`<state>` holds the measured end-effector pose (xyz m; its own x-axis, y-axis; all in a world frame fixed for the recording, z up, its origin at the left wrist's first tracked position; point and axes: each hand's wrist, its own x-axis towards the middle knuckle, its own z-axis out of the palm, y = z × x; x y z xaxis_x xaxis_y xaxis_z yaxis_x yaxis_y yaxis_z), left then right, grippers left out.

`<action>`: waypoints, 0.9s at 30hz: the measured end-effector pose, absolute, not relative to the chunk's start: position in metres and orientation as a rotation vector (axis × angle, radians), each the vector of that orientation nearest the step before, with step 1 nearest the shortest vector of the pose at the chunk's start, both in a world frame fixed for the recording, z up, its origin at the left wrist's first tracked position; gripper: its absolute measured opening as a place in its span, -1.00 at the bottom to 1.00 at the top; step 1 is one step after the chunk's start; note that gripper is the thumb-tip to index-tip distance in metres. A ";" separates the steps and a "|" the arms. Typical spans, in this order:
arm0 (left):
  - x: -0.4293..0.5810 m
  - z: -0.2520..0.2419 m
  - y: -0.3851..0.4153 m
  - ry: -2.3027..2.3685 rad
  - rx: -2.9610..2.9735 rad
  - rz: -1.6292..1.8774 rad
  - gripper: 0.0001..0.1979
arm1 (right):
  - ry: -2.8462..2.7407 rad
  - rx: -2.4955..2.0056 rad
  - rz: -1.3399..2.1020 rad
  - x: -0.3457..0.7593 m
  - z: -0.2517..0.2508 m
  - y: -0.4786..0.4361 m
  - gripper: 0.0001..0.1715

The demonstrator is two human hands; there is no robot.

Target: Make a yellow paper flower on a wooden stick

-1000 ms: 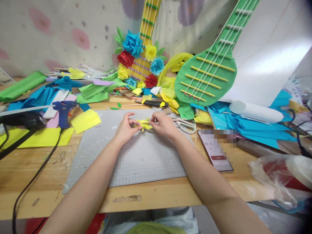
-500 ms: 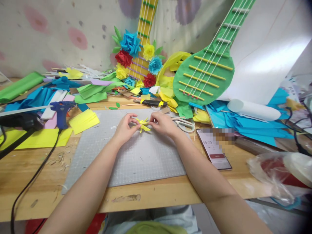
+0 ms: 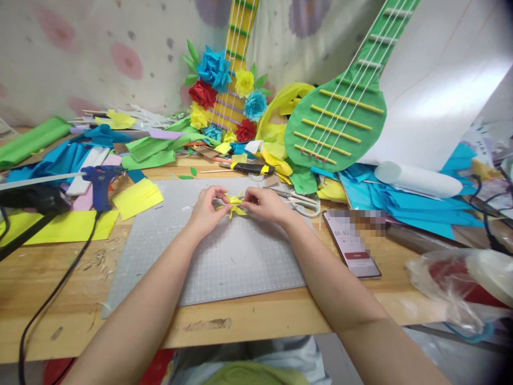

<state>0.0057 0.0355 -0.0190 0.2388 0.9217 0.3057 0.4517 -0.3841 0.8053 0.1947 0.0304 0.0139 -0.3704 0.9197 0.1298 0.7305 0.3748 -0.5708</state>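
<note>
A small yellow paper flower (image 3: 236, 209) with pointed petals is held just above the grey cutting mat (image 3: 240, 267). My left hand (image 3: 209, 211) pinches its left side between thumb and fingers. From the right, my right hand (image 3: 264, 204) pinches the other side, its fingertips close to those of the left. Parts of the petals are hidden behind the fingers. Scissors (image 3: 302, 202) with pale handles lie beside my right hand, and a black and yellow utility knife (image 3: 252, 169) rests beyond both hands.
At the left are a blue glue gun (image 3: 99, 187) with its cord and yellow paper (image 3: 138, 199). A phone (image 3: 352, 246) lies right of the mat. Behind stand a green paper-covered instrument (image 3: 336, 128) and a yellow one with paper flowers (image 3: 214, 69). Blue paper (image 3: 409, 198) is stacked at right.
My right hand has shifted slightly left, closer to my left hand. The flower's petals look more gathered at the middle. Everything else stays where it was.
</note>
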 end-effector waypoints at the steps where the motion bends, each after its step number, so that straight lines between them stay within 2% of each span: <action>1: 0.006 -0.019 0.036 1.263 1.963 1.063 -0.69 | -2.206 -1.428 0.607 0.194 0.014 0.030 -0.80; 6: 0.006 -0.017 0.035 1.334 2.027 1.045 -0.75 | -2.148 -1.533 0.581 0.187 0.009 0.029 -0.64; 12: 0.004 -0.012 0.033 1.320 2.250 0.997 -0.92 | -2.057 -1.685 0.599 0.183 0.005 0.031 -0.61; 27: 0.006 -0.006 0.031 1.376 2.570 0.968 -0.94 | -2.136 -1.412 0.798 0.185 0.009 0.029 -0.79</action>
